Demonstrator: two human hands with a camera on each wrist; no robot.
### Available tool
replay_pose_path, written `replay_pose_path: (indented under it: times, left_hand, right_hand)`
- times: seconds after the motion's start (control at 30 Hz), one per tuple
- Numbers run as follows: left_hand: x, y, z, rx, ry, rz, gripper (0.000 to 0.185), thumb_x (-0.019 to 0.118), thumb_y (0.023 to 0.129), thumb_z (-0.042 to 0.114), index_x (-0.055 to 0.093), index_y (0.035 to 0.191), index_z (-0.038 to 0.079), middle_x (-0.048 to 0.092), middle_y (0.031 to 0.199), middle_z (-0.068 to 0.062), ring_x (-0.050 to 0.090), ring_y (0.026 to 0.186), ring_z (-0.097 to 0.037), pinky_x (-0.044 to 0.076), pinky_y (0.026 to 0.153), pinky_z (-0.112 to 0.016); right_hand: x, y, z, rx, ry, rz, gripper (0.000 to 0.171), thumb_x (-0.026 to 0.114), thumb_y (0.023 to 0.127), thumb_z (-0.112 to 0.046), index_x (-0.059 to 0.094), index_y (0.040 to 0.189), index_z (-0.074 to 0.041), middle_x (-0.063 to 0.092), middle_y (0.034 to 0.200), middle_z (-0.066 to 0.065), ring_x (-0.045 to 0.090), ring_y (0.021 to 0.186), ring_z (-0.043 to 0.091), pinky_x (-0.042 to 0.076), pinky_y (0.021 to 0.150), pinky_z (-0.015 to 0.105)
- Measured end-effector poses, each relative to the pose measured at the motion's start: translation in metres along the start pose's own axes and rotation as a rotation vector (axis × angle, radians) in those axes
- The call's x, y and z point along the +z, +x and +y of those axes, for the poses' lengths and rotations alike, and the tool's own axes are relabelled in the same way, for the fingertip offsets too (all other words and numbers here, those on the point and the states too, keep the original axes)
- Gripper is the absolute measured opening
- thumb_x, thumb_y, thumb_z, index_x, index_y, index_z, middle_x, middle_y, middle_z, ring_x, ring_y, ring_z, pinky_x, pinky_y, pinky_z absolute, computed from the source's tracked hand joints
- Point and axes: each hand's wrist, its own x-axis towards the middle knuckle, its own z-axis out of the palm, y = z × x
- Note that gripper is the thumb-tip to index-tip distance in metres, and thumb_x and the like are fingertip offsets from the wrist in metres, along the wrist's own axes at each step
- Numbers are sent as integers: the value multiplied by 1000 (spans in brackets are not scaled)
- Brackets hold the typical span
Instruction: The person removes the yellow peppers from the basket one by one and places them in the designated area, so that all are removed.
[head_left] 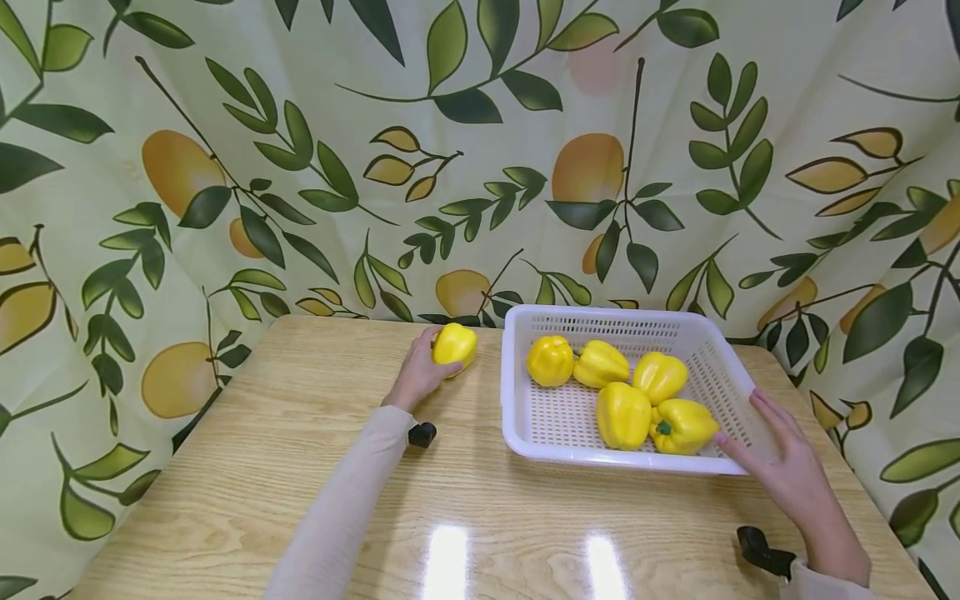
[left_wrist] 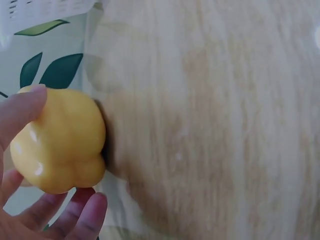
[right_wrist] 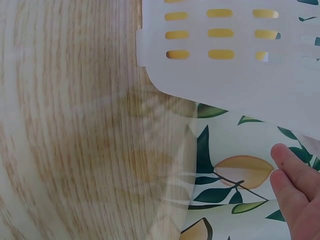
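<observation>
Gripping left hand [head_left: 418, 373]: is holding a yellow pepper [head_left: 456, 345] between thumb and fingers.
Basket [head_left: 570, 452]: is sitting on the tabletop [head_left: 300, 417] right of that hand, five more peppers [head_left: 624, 417] lying inside.
Right hand [head_left: 795, 471]: is spreading its fingers beside the basket, contact unclear.

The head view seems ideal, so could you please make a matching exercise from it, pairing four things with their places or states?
1. Lone pepper
2. Basket
3. Table
4. Curtain

A. Leaf-patterned, hanging at the back
B. White, with five peppers inside
C. Held outside the basket
D. Wood-grained, beneath the basket

Pairs: 1-C, 2-B, 3-D, 4-A
</observation>
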Motion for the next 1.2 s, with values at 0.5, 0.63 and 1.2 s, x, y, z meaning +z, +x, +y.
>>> replay_pose_path:
  times: [0.5, 0.63, 1.2]
  left_hand:
    - [8, -6, -3, 18, -23, 73, 82, 82, 81, 25, 37, 146, 6, 54, 127, -22, 53, 116, -35, 44, 101, -48]
    - [8, -7, -4, 23, -13, 80, 82, 82, 80, 26, 37, 146, 4, 54, 125, -23, 54, 115, -35, 45, 100, -49]
    - [-1, -12, -1, 0, 20, 77, 80, 78, 83, 31, 35, 146, 6, 50, 130, -22, 53, 117, -36, 45, 101, -49]
  right_hand:
    - [0, 0, -1, 16, -13, -1, 92, 60, 93, -50, 5, 160, -16, -5, 165, 23, 10, 141, 64, 27, 92, 82]
    - [1, -1, -1, 12, -6, 3, 92, 60, 94, -49, 5, 160, -16, -5, 165, 22, 7, 142, 63, 26, 92, 82]
    - [2, -1, -1, -8, -8, 21, 90, 60, 94, -48, 9, 160, -14, -1, 165, 25, 15, 139, 64, 30, 89, 81]
